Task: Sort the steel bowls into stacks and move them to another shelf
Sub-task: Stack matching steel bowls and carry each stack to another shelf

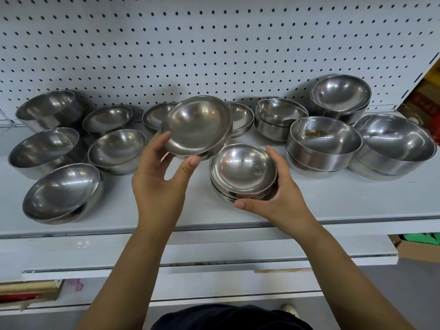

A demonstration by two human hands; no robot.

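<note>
Glossy steel bowls [242,171], matt painted shelf [333,201], perforated matt back panel [190,44]

Both bare forearms [133,270] are reaching forward, hands raised side by side.
The left hand [156,184] is pinching a tilted bowl [197,126] between thumb and fingertips; the right hand [279,195] is cupping a small stack [242,172], thumb curling round its near side.

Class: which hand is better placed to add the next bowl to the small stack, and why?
Left. The left hand grips a tilted bowl beside the stack, which the right hand holds.
</note>
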